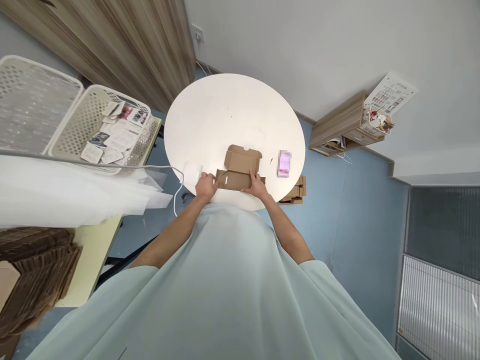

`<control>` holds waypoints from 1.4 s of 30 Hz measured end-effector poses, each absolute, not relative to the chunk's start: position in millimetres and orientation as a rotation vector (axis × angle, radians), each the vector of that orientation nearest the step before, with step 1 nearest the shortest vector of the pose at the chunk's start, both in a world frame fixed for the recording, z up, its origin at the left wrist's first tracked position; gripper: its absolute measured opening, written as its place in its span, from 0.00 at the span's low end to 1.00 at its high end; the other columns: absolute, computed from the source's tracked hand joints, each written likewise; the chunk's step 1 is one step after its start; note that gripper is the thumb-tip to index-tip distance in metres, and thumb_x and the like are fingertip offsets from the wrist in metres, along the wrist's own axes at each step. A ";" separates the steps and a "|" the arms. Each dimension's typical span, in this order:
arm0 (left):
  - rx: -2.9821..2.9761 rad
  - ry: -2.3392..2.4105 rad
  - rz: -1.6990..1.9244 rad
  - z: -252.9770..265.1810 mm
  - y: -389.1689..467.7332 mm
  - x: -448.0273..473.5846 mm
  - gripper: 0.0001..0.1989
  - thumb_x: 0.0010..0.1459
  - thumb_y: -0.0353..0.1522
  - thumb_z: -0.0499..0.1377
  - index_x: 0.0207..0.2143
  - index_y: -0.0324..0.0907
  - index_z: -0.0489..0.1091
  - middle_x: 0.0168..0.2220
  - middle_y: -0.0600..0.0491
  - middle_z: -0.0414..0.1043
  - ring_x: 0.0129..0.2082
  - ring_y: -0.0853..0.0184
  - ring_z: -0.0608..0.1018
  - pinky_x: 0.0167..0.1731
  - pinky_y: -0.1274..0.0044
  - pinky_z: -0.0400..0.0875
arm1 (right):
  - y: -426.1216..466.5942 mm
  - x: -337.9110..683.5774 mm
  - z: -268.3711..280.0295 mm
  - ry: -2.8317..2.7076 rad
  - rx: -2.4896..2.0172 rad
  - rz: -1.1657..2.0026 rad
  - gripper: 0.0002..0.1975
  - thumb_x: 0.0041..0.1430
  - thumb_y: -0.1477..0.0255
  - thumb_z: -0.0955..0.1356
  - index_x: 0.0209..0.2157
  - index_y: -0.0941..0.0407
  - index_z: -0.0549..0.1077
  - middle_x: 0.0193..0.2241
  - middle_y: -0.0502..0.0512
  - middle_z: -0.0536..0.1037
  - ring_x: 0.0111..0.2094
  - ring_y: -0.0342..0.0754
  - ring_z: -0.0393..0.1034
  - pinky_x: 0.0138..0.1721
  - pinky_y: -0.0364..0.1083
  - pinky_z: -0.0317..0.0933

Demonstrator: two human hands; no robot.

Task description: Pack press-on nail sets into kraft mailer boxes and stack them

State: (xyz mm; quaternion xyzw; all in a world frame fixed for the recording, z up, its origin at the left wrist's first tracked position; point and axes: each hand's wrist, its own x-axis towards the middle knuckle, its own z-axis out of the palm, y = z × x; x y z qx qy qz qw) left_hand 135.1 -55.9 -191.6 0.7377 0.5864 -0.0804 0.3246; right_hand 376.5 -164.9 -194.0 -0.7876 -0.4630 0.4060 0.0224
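Observation:
A brown cardboard box (243,161), partly folded, lies on the white round table (232,110) with its lid flap spread toward the far side. At its left end my left hand (207,186) pinches the cardboard side, fingers curled. My right hand (257,187) grips the right end, with a finger inside along the wall and the thumb at the near edge. A small white slot or mark shows on the near panel. White sheets (192,172) lie flat just left of my left hand.
A pixelated pink-purple item (284,164) lies to the right on the table. Baskets, one holding cards (112,140), stand at left, above white sheeting (75,192) and stacked flat cardboard (37,275). More brown boxes (296,192) sit below the table's right edge. A cable (176,192) hangs at left.

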 end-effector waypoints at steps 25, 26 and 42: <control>1.970 1.439 -0.300 -191.3 -70.8 179.0 0.16 0.67 0.27 0.56 0.56 0.38 0.69 0.56 0.38 0.76 0.54 0.49 0.82 0.55 0.62 0.75 | -166.3 375.6 -194.0 -1.483 -2.390 1.299 0.73 0.51 0.50 0.84 0.82 0.46 0.37 0.78 0.76 0.48 0.69 0.72 0.68 0.65 0.62 0.68; 1.986 1.445 -0.312 -189.6 -71.8 180.9 0.16 0.67 0.27 0.56 0.56 0.38 0.69 0.57 0.37 0.75 0.54 0.48 0.82 0.54 0.62 0.76 | -166.3 375.5 -193.9 -1.485 -2.391 1.297 0.73 0.51 0.50 0.84 0.82 0.46 0.37 0.78 0.76 0.48 0.69 0.72 0.68 0.65 0.62 0.68; 2.101 1.129 -0.527 -164.4 -65.7 168.8 0.57 0.66 0.53 0.64 0.83 0.50 0.33 0.63 0.36 0.67 0.53 0.44 0.82 0.47 0.64 0.78 | -168.3 376.5 -194.3 -1.512 -2.380 1.294 0.70 0.55 0.55 0.83 0.82 0.47 0.38 0.78 0.74 0.49 0.69 0.70 0.69 0.64 0.60 0.69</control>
